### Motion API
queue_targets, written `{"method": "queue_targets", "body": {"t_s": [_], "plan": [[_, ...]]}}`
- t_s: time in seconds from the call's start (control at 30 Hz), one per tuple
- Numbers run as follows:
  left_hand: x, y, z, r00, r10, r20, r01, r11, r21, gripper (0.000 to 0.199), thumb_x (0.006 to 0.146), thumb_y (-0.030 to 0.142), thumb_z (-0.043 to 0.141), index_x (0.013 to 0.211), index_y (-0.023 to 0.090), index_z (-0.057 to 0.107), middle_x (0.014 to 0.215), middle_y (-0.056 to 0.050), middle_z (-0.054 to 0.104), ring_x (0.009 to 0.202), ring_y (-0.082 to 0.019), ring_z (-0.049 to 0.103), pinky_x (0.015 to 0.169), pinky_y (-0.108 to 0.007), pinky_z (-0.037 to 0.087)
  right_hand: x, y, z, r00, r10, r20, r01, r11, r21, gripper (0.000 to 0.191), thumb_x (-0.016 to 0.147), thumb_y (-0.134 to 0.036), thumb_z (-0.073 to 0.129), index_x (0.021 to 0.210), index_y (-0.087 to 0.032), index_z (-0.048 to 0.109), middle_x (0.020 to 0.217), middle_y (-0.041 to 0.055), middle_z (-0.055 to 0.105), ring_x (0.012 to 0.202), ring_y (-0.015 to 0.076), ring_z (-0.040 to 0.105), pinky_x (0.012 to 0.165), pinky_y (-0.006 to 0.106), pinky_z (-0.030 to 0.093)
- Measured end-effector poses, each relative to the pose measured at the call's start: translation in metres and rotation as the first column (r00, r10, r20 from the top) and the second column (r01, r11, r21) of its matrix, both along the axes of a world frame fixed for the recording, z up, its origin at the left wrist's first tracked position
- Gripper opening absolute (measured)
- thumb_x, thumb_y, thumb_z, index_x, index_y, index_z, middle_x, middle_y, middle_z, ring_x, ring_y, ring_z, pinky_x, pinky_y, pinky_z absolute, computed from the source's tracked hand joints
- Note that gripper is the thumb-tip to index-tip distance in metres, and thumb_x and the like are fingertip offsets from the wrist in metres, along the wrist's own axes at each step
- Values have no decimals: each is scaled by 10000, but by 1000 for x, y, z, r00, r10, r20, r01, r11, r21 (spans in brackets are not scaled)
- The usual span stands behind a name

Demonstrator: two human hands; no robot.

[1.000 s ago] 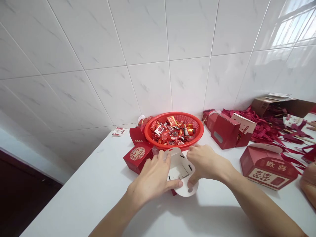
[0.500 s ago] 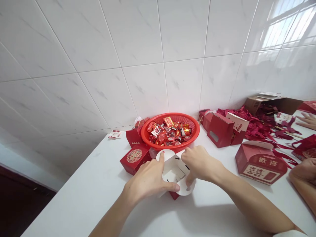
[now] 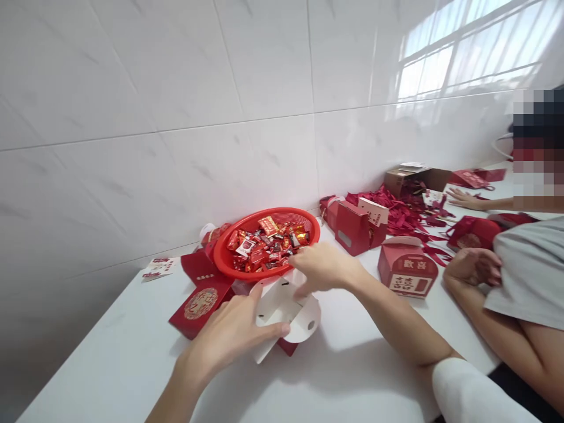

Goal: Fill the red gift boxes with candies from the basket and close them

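An open box with a white inside (image 3: 282, 308) and a red outside stands on the white table, its rounded flaps spread. My left hand (image 3: 235, 329) grips its left side, the thumb over the near edge and the index finger at the far flap. Above the box's far right side is my right hand (image 3: 315, 269), slightly blurred, with fingers curled downward; whether anything is between them is hidden. Just behind, a red plastic basket (image 3: 224, 264) holds several wrapped candies (image 3: 268, 241). A closed red box (image 3: 200, 305) with a round gold pattern lies left of my left hand.
Printed cards (image 3: 161, 267) lie at the left table edge. To the right are red boxes (image 3: 408, 267), dark red ribbons (image 3: 390, 205) and a cardboard box (image 3: 396, 179). A person in a grey shirt (image 3: 533, 270) rests their arms on the table at the right.
The view has turned to the right, showing more of the other person. My right hand has lifted off the near right flap and moved toward the basket's near edge. My left hand stays on the box.
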State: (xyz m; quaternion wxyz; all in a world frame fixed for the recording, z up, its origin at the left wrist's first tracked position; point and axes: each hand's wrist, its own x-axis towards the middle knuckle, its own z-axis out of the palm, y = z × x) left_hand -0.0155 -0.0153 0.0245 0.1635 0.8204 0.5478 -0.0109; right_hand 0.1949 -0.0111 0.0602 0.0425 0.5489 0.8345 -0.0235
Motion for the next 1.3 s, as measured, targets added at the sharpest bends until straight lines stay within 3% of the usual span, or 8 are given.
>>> {"method": "queue_targets", "body": {"t_s": [0.1,0.27,0.33,0.47,0.53,0.67,0.93,1.3], "plan": [[-12,13,2,999,-1,-33,4,996,92,740,805,700,544,1444,327,530,1268,-107,678,1140,-386,654,823,-400,523,20,25,0,980,-80,-181,98,991,93,347,871,-514,692,1008,-195,694,1022,72,747,926,250,700,644,280,433],[-3,71,14,999,0,33,-8,973,231,712,904,687,375,1468,278,520,1509,-89,539,1387,-369,489,1039,-441,472,28,84,-22,937,-238,-255,272,956,106,316,1022,-395,507,1222,-176,615,1273,94,646,1123,228,631,876,351,518],[12,97,15,997,-53,-53,59,990,130,635,947,585,352,1408,212,578,1479,-112,575,1383,-336,503,1098,-413,429,22,103,-33,935,-261,-238,276,961,30,338,1002,-391,572,1255,-170,604,1285,98,627,1105,227,636,918,419,540],[40,134,0,982,-108,-155,98,992,-74,565,863,573,627,1325,247,636,1401,-77,646,1281,-275,604,1053,-338,482,10,124,-46,957,-238,-166,214,966,-148,347,969,-377,639,1254,-179,618,1276,93,632,1101,235,645,932,451,553],[49,143,-11,975,-62,-213,40,994,-105,592,918,520,633,1408,201,544,1513,-140,515,1319,-307,559,1076,-503,469,8,128,-48,966,-213,-144,183,963,-197,365,969,-376,640,1272,-176,610,1301,99,623,1128,244,638,951,465,545],[58,147,-26,954,0,-298,-43,989,-139,594,935,384,675,1468,230,462,1547,-140,436,1316,-339,532,1050,-581,478,8,126,-50,972,-200,-120,170,959,-227,450,967,-408,634,1357,-195,568,1415,119,566,1245,277,585,1034,510,492],[55,141,-29,959,-99,-264,85,994,-65,540,936,330,679,1430,221,492,1496,-128,473,1236,-307,578,1012,-543,510,7,120,-59,969,-225,-103,203,961,-189,962,790,-505,786,1574,-187,327,1523,188,489,1375,353,501,1069,433,455],[51,144,-36,966,-234,-110,247,962,120,465,892,315,721,1318,190,582,1325,-106,603,1179,-277,601,974,-477,520,7,120,-66,976,-162,-148,147,983,-113,806,806,-420,748,1515,-204,430,1447,156,575,1272,325,598,952,346,501]]}}
